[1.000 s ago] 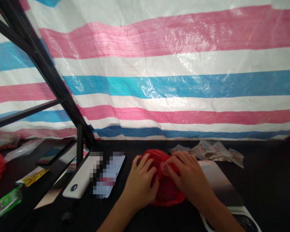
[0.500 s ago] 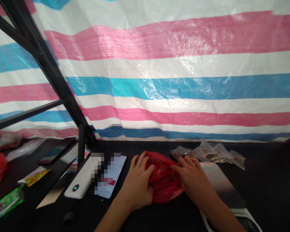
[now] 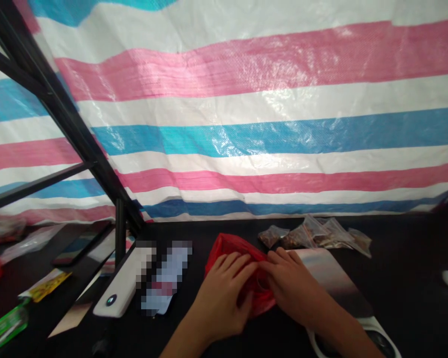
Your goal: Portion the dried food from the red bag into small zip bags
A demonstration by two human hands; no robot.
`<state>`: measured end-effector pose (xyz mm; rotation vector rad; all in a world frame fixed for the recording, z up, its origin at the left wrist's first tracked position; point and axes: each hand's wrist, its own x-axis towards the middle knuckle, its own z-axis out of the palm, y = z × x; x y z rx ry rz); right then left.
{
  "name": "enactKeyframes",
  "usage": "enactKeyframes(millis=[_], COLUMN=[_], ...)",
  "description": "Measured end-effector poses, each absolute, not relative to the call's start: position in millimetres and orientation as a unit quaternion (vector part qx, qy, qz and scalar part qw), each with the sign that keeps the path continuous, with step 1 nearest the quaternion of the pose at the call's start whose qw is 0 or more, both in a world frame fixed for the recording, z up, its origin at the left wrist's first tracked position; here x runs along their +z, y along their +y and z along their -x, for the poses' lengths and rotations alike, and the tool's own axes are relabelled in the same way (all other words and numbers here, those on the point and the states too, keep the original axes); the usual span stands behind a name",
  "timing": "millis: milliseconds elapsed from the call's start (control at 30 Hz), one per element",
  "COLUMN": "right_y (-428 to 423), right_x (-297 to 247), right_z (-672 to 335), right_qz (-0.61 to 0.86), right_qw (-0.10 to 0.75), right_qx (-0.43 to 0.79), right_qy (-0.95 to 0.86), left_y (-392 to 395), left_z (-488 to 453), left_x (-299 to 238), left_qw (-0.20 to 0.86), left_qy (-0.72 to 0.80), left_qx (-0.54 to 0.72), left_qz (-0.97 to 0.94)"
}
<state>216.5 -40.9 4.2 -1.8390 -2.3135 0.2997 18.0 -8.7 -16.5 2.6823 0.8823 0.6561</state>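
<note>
Slanting inward, the left hand (image 3: 226, 296) and right hand (image 3: 293, 283) are bent around the red bag (image 3: 227, 244). Its opposite sides are gripped, knuckles upward.

The plastic bag (image 3: 222, 246) is located between the left hand (image 3: 222, 293) and the right hand (image 3: 294, 288) – in contact with both. Behind the right hand, several small zip bags (image 3: 323, 236) lie in a row on the surface (image 3: 406, 273). The scale (image 3: 332, 278) extends right of the right hand, partly covered in view by the right forearm. Left of the left hand, in order: the phone (image 3: 168, 278), then the flat device (image 3: 115, 293). Farther left – past the frame post (image 3: 120, 226) – lie the sachet (image 3: 48, 286) and the packet (image 3: 7, 325). Behind all items hangs the sheet (image 3: 246, 114).
</note>
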Motion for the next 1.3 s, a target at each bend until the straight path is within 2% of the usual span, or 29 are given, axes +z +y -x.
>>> enactKeyframes(millis=[133,267,367,533,733,867,1000,1167,1267,1300], right_y=[-33,-24,-17,15,51,54,55,57,51,47], right_x=[1,-2,-2,9,16,9,5,21,40,47], right_z=[-232,-254,-271,-287,-291,-293,-299,-303,-295,-288], right_qz=[0.619,0.671,0.73,0.748,0.713,0.701,0.695,0.674,0.638,0.614], right_qw=[0.194,0.262,0.215,0.076,0.021,0.021,0.06,0.142,0.233,0.295], right_qx=[0.114,0.002,-0.068,-0.075,-0.029,0.005,0.045,0.118,0.178,0.219], right_qy=[-0.753,-0.694,-0.645,-0.655,-0.7,-0.713,-0.715,-0.715,-0.712,-0.699], left_y=[-9,-10,-12,-13,-11,-7,-2,-1,-5,-6], left_z=[-17,-18,-20,-22,-21,-20,-19,-17,-17,-17], left_x=[-19,-14,-13,-16,-22,-26,-28,-22,-16,-15], left_qw=[0.16,0.157,0.146,0.103,0.031,0.03,0.032,0.109,0.184,0.216], left_qy=[0.314,0.339,0.343,0.315,0.288,0.319,0.381,0.391,0.362,0.354], left_qx=[0.185,0.213,0.235,0.303,0.433,0.443,0.417,0.491,0.537,0.543], left_qz=[-0.917,-0.903,-0.898,-0.894,-0.854,-0.838,-0.825,-0.771,-0.74,-0.73])
